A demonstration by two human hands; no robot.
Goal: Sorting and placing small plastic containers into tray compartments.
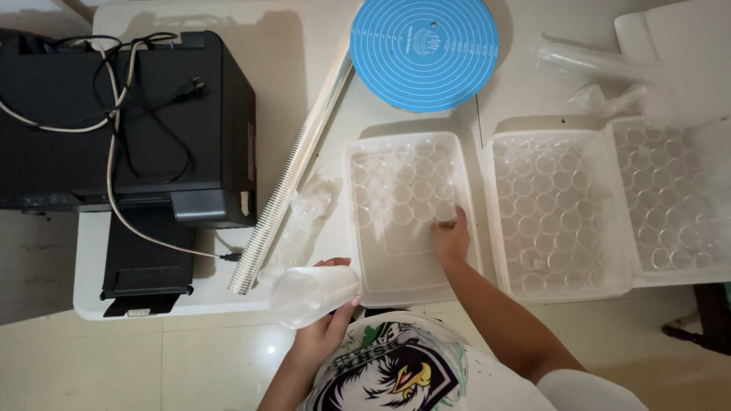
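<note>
My left hand [326,323] grips a stack of clear plastic cups [312,293] lying on its side, held just off the table's near edge. My right hand [451,237] reaches into a white plastic tray [364,228] and rests its fingers on a small clear cup [445,215] at the edge of the rows of cups filling the tray's far half. The near half of that tray is bare.
Two more white trays [495,221] [719,129] packed with clear cups sit to the right. A black printer [152,122] with cables stands at the left. A long sleeve of stacked cups [293,171], a blue round turntable [425,49] and crumpled plastic bags [304,209] lie behind.
</note>
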